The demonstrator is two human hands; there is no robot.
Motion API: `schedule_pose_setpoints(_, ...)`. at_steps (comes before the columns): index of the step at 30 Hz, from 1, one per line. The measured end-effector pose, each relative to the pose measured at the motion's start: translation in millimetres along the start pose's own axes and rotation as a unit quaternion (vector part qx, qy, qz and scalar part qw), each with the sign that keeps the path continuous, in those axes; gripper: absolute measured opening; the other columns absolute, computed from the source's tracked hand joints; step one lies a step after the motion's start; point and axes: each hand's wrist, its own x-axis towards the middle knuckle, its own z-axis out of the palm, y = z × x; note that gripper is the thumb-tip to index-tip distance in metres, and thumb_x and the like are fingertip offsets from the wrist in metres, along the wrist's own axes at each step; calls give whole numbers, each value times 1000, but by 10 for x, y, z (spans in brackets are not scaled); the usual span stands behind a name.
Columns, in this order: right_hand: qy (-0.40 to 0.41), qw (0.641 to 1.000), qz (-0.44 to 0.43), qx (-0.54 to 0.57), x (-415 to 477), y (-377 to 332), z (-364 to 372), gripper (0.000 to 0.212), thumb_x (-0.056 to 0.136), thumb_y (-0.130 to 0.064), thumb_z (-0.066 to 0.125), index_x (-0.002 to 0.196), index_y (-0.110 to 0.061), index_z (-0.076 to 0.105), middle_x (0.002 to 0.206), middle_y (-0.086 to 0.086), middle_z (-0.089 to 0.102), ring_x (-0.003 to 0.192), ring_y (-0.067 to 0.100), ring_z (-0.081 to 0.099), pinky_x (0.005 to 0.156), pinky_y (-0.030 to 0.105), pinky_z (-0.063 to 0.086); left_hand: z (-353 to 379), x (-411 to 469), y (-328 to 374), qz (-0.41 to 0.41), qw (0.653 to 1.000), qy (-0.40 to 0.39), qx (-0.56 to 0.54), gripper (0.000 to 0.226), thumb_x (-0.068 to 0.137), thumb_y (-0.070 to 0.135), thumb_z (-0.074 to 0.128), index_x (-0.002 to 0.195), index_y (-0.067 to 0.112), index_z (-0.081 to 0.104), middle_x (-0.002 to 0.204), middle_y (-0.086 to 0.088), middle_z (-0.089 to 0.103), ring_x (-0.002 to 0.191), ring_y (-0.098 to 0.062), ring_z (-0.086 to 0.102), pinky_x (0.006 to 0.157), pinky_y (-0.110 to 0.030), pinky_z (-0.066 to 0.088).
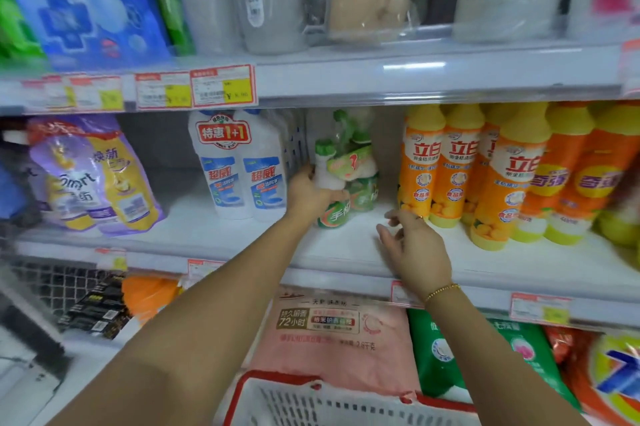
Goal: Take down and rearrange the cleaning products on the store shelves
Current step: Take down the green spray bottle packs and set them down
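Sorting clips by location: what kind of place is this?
Most likely a shop's household cleaning aisle: price tags line the shelf edge, rows of identical orange bottles stand in stock, and a shopping basket sits below.

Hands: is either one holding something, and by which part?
The left hand grips the green bottle around its white neck. The right hand holds nothing.

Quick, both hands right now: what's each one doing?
Left hand: closed on the green-capped bottle, standing on the middle shelf.
Right hand: open, empty, fingers spread above the shelf.
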Motion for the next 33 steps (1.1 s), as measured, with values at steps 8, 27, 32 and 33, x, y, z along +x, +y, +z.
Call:
schedule_pose_setpoints(8,-7,962,83,259,-334,-537,-257,67,81,-18,72,136,-19,34,127,-5,46,100,14,54,80,19,42,-679,-962,-98,173,984,-5,29,67,58,9,88,108,37,54,111,9,60,101,-4,57,86,-13,43)
schedule_pose_setpoints(27,19,978,-143,150,-1261,-1777,-519,87,67,-43,79,142,-27,37,154,-5,24,142,9,21,115,20,21,-1663,-2154,264,5,964,26,-264,51,65,25,79,112,15,63,100,-6,73,83,-20,72,54,-23,51)
schedule_pose_setpoints(32,110,962,-250,-16,-1362,-1975,-267,103,65,-6,81,147,-18,20,155,8,18,144,28,15,117,44,18,-1753,-2241,426,-50,935,10,-350,50,72,27,77,119,16,60,105,-8,73,87,-26,73,57,-35,58)
schedule_pose_setpoints(33,143,955,-260,-24,-1323,-2005,-299,99,66,1,80,145,-18,24,152,9,23,143,29,19,118,44,15,-1778,-2262,452,-41,935,6,-352,57,67,32,77,120,16,60,105,-8,73,88,-27,73,58,-37,58)
